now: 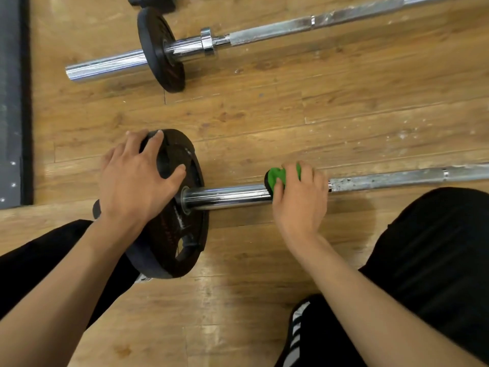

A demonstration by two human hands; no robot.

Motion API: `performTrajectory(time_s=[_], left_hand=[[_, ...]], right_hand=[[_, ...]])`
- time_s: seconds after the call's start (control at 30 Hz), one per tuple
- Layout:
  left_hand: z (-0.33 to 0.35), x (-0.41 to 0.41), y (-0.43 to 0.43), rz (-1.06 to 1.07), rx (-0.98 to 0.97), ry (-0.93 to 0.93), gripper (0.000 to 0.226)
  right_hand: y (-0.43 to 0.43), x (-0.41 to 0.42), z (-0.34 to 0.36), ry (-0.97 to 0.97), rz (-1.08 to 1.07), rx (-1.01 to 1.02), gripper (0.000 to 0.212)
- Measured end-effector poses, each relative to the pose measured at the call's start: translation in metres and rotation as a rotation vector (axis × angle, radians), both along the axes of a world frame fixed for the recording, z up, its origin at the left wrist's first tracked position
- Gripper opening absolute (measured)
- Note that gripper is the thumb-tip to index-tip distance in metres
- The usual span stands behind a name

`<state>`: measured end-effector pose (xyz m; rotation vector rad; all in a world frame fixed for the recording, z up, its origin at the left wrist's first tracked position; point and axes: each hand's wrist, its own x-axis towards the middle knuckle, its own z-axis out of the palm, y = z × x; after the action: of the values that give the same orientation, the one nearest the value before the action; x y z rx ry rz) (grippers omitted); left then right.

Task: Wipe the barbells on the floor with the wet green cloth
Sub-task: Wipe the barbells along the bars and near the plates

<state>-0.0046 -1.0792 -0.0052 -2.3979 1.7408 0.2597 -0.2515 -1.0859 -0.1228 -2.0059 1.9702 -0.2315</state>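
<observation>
Two barbells lie on the wooden floor. The near barbell (pixel 397 178) runs left to right in front of me, with a black weight plate (pixel 182 234) on its chrome sleeve (pixel 227 198). My left hand (pixel 137 178) rests on top of that plate, fingers spread over its rim. My right hand (pixel 299 200) grips the green cloth (pixel 276 177) wrapped around the bar where the sleeve meets the shaft. The far barbell (pixel 264 31) lies beyond, with a smaller black plate (pixel 158 49) and a chrome collar (pixel 207 41).
A dark grey mat or platform edge (pixel 13 102) runs along the left side. A black object (pixel 152 1) sits at the top edge. My knees in black trousers (pixel 436 247) frame the near bar, with a striped shoe (pixel 296 335) below.
</observation>
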Motion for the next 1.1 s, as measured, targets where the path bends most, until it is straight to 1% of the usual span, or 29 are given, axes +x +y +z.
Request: performTrajectory(time_s=[0.07,0.13,0.23,0.27,0.3,0.37,0.43,0.5,0.53,0.6,0.63,0.7,0.77,0.8,0.83,0.9,1.0,1.1], left_hand=[[0.000,0.001,-0.005,-0.014,-0.007,0.006,0.071],[0.001,0.000,-0.009,-0.030,-0.024,0.009,0.073],[0.003,0.003,-0.016,-0.043,0.018,0.033,0.080],[0.004,0.005,-0.020,-0.049,0.046,0.043,0.082],[0.004,0.007,-0.023,-0.055,0.072,0.052,0.085],[0.005,0.009,-0.029,-0.062,0.110,0.062,0.086],[0.007,0.010,-0.036,-0.058,0.121,0.085,0.081],[0.006,0.008,-0.036,-0.018,0.069,0.104,0.067],[0.006,0.006,-0.033,0.012,0.015,0.107,0.061],[0.004,-0.002,-0.022,0.068,-0.090,0.074,0.055],[0.003,-0.004,-0.016,0.094,-0.119,0.056,0.056],[-0.001,-0.001,-0.013,0.127,-0.129,0.081,0.056],[-0.002,0.008,-0.023,0.139,-0.118,0.148,0.054],[-0.003,0.013,-0.030,0.148,-0.122,0.173,0.054],[-0.004,0.017,-0.035,0.157,-0.140,0.191,0.056],[-0.003,0.019,-0.041,0.163,-0.186,0.194,0.066],[-0.005,0.010,-0.026,0.051,-0.166,0.094,0.074],[-0.009,0.002,-0.005,-0.008,-0.163,-0.039,0.081]], right_hand=[[-0.034,0.004,0.002,0.038,0.035,0.128,0.029],[-0.048,0.005,0.000,0.042,0.029,0.180,0.028],[-0.007,0.003,0.001,-0.071,-0.030,-0.001,0.029],[0.010,0.002,0.000,-0.077,-0.046,-0.042,0.032],[0.016,0.000,-0.002,-0.052,-0.029,-0.045,0.033],[-0.008,-0.002,-0.004,-0.008,0.032,-0.035,0.030],[-0.049,0.002,0.001,0.020,0.041,0.131,0.026],[-0.067,0.004,-0.002,0.031,0.032,0.233,0.026],[-0.061,0.003,-0.004,0.023,0.025,0.188,0.026],[-0.030,0.000,-0.004,-0.063,-0.023,-0.006,0.027],[-0.012,-0.001,-0.005,-0.099,-0.041,-0.081,0.030],[0.000,-0.001,-0.013,-0.087,-0.036,-0.154,0.032],[-0.020,0.000,-0.016,-0.062,-0.008,-0.140,0.030],[-0.034,0.000,-0.015,-0.049,0.015,-0.081,0.029],[-0.045,0.001,-0.015,-0.036,0.036,-0.027,0.028],[-0.052,0.001,-0.015,-0.063,0.052,-0.021,0.030],[-0.019,0.001,-0.015,-0.163,-0.036,-0.154,0.034],[-0.005,0.005,-0.021,-0.134,-0.058,-0.203,0.033]])
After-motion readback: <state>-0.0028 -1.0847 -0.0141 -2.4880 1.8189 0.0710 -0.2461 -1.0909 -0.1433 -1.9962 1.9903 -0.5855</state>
